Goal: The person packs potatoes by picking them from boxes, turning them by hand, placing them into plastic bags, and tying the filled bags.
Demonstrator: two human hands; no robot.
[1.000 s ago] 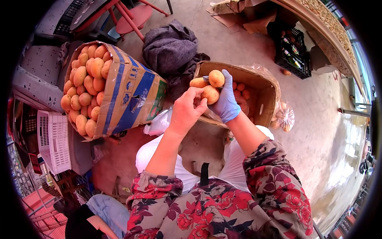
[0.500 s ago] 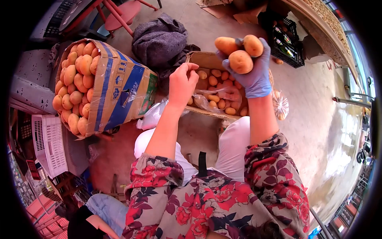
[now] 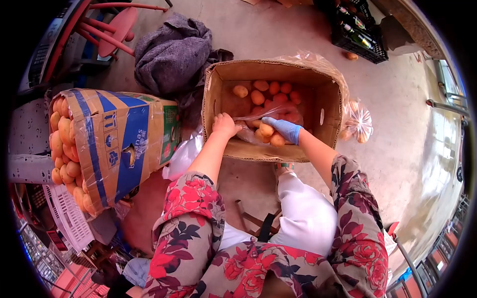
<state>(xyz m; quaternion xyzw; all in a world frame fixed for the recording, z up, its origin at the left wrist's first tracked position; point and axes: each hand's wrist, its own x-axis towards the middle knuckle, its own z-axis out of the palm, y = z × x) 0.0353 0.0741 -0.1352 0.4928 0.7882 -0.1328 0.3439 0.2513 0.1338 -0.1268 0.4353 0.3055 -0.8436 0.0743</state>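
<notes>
My left hand [image 3: 226,126], bare, is at the near left side of an open cardboard box [image 3: 233,147], its fingers bent at the edge of a clear plastic bag [image 3: 248,134]. My right hand [image 3: 283,130], in a blue glove, reaches down into the box with its fingers curled over several potatoes [image 3: 267,130] at the bag. Its fingertips are partly hidden. More loose potatoes [image 3: 258,97] lie on the bottom toward the far side, some showing reddish through the plastic.
Left of the box, a tilted banana carton [image 3: 131,144] is full of potatoes. Beyond it lie a dark cloth bundle [image 3: 171,54] and a red stool [image 3: 119,31]. A tied clear bag [image 3: 358,124] stands at the right. A black crate [image 3: 360,32] holds bottles.
My right hand has come down from above the box with its potatoes, now at the bag inside. My left hand has lowered to the bag's edge. The view has shifted, showing more of the box.
</notes>
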